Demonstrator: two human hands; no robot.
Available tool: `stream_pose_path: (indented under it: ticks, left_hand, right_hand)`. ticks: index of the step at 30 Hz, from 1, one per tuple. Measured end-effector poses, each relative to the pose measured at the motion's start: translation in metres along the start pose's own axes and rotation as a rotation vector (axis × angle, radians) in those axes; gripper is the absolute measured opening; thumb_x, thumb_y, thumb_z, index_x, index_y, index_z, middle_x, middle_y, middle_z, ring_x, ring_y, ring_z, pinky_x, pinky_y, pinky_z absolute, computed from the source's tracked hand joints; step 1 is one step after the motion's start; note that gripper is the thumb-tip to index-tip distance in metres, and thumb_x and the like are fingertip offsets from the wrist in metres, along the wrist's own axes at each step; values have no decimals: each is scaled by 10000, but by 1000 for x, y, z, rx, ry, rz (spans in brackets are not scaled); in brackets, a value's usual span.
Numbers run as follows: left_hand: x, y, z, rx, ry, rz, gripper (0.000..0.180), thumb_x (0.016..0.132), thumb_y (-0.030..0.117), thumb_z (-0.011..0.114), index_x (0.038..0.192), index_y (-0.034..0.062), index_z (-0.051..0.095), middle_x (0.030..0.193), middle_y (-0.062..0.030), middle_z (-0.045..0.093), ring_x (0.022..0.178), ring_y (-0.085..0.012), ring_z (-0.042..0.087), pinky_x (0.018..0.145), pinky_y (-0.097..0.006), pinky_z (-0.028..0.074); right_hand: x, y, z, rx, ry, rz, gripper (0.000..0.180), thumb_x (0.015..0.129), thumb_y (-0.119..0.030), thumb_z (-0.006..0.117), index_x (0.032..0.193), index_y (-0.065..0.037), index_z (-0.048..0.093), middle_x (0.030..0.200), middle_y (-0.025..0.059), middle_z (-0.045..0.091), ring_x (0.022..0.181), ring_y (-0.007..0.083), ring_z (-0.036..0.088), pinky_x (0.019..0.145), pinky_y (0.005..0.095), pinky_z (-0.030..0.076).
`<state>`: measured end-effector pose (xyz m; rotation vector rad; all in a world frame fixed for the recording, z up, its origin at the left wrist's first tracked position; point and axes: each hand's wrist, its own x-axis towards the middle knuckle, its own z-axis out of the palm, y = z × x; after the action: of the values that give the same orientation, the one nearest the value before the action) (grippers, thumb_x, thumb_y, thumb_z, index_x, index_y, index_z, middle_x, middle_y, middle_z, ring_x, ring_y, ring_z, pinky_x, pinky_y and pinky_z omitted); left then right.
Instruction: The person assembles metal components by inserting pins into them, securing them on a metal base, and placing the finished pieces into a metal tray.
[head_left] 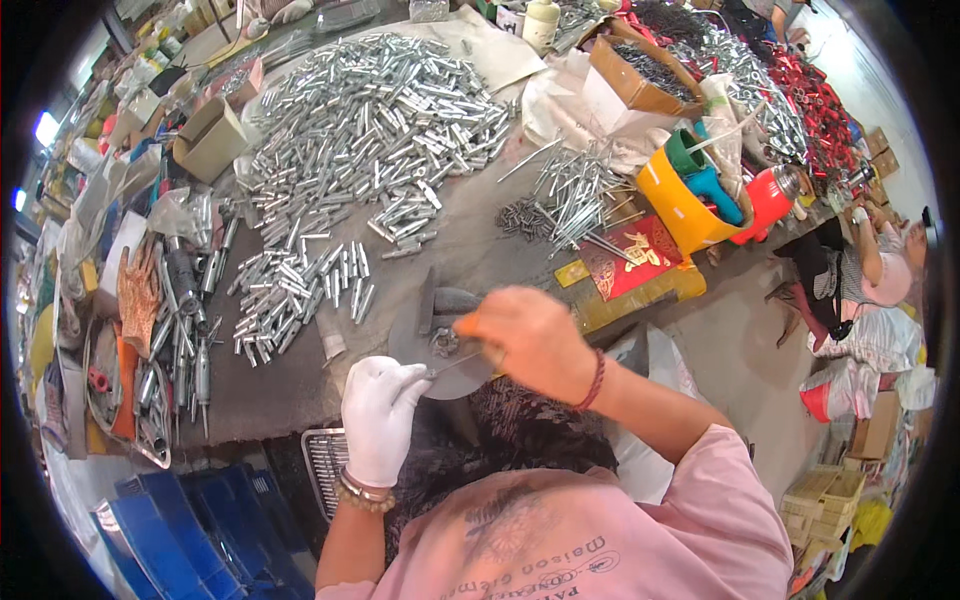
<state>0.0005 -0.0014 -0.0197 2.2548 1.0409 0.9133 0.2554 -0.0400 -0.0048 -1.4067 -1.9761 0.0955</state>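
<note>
My left hand (pixel 378 418), in a white glove, pinches the end of a thin metal rod (pixel 452 364). The rod slants up to the right, toward my bare right hand (pixel 540 335), which is curled and blurred by motion. Something orange (pixel 466 324) shows at the right fingertips; what it is I cannot tell. Below both hands lies a round grey plate (pixel 458 384), with a small metal part (pixel 443 342) on it and a dark metal block (pixel 450 301) at its far side.
Silver metal sleeves (pixel 370 120) are heaped across the table. Thin rods (pixel 580 190) and dark screws (pixel 522 218) lie to the right, near a red envelope (pixel 640 262) and a yellow container (pixel 678 205). Tools (pixel 185 360) crowd the left edge. Another person (pixel 880 265) sits at far right.
</note>
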Motion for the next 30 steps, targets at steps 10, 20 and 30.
stream_pose_path:
  ticks: [10,20,30]
  left_hand:
    - [2,4,1,-15,-1,15,201,830,11,856,1017,40,788,951,-105,677,946,-306,661,867,-415,528]
    - [3,-2,5,-4,50,69,177,850,49,847,1016,59,787,932,-101,687,950,-319,654,877,-427,520]
    - [-8,-4,5,-24,50,63,175,829,53,854,993,59,792,936,-98,683,959,-332,654,883,-435,522]
  right_hand:
    - [18,103,-31,-279,69,423,172,873,-88,811,1034,-113,759,1002,105,701,980,362,725,845,474,588]
    - [26,107,-18,-404,7,296,130,922,-8,664,1019,-93,684,1011,122,664,1025,366,705,876,473,580]
    - [19,94,-37,-297,100,401,222,908,22,690,1096,-94,704,1064,122,703,1015,388,715,872,489,580]
